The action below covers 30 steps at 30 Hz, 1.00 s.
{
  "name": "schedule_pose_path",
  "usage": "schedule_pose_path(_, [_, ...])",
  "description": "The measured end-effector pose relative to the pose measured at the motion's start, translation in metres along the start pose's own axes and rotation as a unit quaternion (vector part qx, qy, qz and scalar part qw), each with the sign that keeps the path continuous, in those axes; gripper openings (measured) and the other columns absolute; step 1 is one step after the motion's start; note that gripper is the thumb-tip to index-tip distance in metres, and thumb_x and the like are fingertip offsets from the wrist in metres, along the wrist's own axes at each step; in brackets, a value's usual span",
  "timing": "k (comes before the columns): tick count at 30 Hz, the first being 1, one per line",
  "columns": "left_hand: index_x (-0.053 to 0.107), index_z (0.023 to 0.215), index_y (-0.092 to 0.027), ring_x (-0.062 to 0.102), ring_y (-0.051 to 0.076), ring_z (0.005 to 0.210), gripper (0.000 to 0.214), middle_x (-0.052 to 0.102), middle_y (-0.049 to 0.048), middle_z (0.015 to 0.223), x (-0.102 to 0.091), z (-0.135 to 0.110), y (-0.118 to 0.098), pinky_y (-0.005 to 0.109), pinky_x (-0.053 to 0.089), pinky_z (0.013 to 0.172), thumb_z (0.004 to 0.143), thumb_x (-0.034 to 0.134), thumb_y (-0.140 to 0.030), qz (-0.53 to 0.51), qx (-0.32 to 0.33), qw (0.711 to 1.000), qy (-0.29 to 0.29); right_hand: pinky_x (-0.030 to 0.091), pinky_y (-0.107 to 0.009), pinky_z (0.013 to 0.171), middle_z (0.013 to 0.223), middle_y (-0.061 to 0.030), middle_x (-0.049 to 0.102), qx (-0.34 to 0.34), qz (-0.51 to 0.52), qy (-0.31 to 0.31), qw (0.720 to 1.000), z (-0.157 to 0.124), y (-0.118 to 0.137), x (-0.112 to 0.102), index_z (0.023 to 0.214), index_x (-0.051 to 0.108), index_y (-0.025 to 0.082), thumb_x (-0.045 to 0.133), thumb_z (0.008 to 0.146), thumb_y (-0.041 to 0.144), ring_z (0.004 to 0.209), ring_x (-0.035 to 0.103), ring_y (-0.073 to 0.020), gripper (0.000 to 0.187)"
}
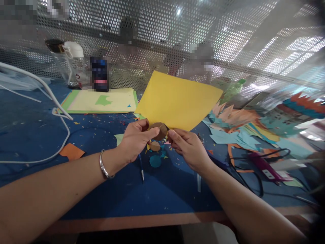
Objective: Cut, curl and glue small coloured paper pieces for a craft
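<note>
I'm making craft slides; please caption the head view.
Left hand holding a brown rounded piece before a yellow sheet, right hand close beside, over a scrap-strewn blue table.

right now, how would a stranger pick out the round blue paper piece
On the dark blue tabletop, find the big yellow paper sheet. Below it in view, between left hand and right hand and just right of the pen, lies the blue paper disc. Its blue, lighter than the tabletop, sets it apart from the tan disc just above it.
</note>
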State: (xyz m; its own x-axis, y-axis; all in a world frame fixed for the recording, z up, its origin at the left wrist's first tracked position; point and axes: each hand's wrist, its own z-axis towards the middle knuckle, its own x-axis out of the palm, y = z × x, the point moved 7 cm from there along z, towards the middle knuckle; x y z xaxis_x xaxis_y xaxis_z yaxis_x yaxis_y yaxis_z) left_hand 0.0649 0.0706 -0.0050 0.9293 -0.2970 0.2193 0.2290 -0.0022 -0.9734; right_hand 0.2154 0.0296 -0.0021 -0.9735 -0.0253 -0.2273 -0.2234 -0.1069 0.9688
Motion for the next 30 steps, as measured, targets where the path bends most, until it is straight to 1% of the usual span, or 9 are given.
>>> schedule_pose_path(5, [0.067,0.077,-0.015,0.056,0.011,0.062,0.024,0.067,0.0025,0.073,0.0027,-0.0019,-0.0011,0.023,0.042,0.051,0.066,0.078,-0.033,-0.002,-0.005,1.000,0.012,0.015,-0.025,0.042,0.052,0.0077,0.030,0.001,0.001,-0.003,1.000,-0.0011,0.0014,-0.0005,0.067,0.053,0.020,0.062,0.088,0.060,0.044,0.020,-0.0063,0.046])
schedule_pose_path(8, [0.068,0.081,-0.015,0.057,0.011,0.063,0.025,0.069,0.0015,0.075,0.0044,-0.0014,-0.0049,0.023,0.044,0.054,0.067,0.078,-0.033,0.005,0.009,1.000,0.023,0.014,-0.024,0.042,0.053,0.0075,0.029,-0.001,0.000,-0.001,1.000,-0.0011,0.0032,-0.0008,0.066,0.053,0.019,0.062,0.088,0.059,0.045,0.021,-0.0063,0.046])
schedule_pose_path(10, [0.066,0.080,-0.015,0.055,0.010,0.062,0.022,0.067,0.0003,0.073,0.0052,-0.0003,-0.0067,0.022,0.043,0.054,0.068,0.076,-0.031,0.027,0.019,0.999,0.033,0.014,-0.024,0.042,0.053,0.0074,0.028,-0.004,0.000,0.003,1.000,-0.0008,0.0041,-0.0009,0.065,0.052,0.020,0.061,0.088,0.059,0.045,0.021,-0.0064,0.046])
schedule_pose_path(12, [0.061,0.073,-0.016,0.051,0.008,0.059,0.019,0.062,-0.0018,0.067,0.0056,0.0009,-0.0072,0.021,0.042,0.053,0.069,0.073,-0.029,0.054,0.027,0.997,0.045,0.014,-0.025,0.042,0.053,0.0074,0.028,-0.008,-0.004,0.007,1.000,-0.0007,0.0043,-0.0014,0.065,0.051,0.020,0.061,0.088,0.059,0.045,0.021,-0.0065,0.047])
schedule_pose_path(16, [0.055,0.068,-0.017,0.047,0.007,0.055,0.023,0.057,-0.0035,0.064,0.0052,0.0023,-0.0061,0.020,0.039,0.050,0.071,0.073,-0.030,0.083,0.038,0.994,0.061,0.014,-0.025,0.042,0.054,0.0067,0.030,-0.019,-0.029,0.010,0.999,-0.0010,0.0029,-0.0040,0.065,0.051,0.020,0.059,0.090,0.058,0.046,0.021,-0.0069,0.046])
schedule_pose_path(19, [0.060,0.073,-0.015,0.054,0.009,0.061,0.020,0.063,-0.0010,0.070,0.0073,0.0022,-0.0030,0.022,0.044,0.056,0.071,0.073,-0.030,0.072,0.021,0.993,0.089,0.015,-0.025,0.043,0.056,0.0064,0.031,-0.023,-0.048,0.017,0.998,-0.0016,0.0016,-0.0057,0.066,0.052,0.020,0.058,0.091,0.057,0.047,0.021,-0.0072,0.045])
schedule_pose_path(21, [0.067,0.084,-0.014,0.060,0.011,0.067,0.020,0.068,0.0011,0.078,0.0088,0.0022,-0.0021,0.025,0.049,0.064,0.071,0.074,-0.028,0.059,0.013,0.993,0.104,0.015,-0.025,0.043,0.057,0.0064,0.031,-0.022,-0.055,0.022,0.998,-0.0019,0.0013,-0.0064,0.068,0.053,0.021,0.057,0.092,0.057,0.047,0.020,-0.0073,0.044])
schedule_pose_path(24, [0.071,0.094,-0.015,0.063,0.012,0.073,0.025,0.072,0.0021,0.085,0.0083,0.0032,-0.0025,0.026,0.052,0.070,0.071,0.073,-0.026,0.060,0.018,0.993,0.103,0.015,-0.025,0.043,0.056,0.0067,0.030,-0.016,-0.060,0.028,0.998,-0.0020,0.0018,-0.0068,0.069,0.054,0.021,0.057,0.092,0.058,0.047,0.020,-0.0076,0.043])
schedule_pose_path(30, [0.067,0.086,-0.015,0.062,0.012,0.073,0.017,0.071,0.0028,0.084,0.0053,0.0058,-0.0017,0.026,0.051,0.069,0.074,0.071,-0.026,0.079,0.039,0.992,0.088,0.015,-0.026,0.043,0.055,0.0073,0.029,-0.012,-0.052,0.038,0.998,-0.0011,0.0028,-0.0051,0.069,0.053,0.021,0.056,0.091,0.060,0.047,0.021,-0.0079,0.045])
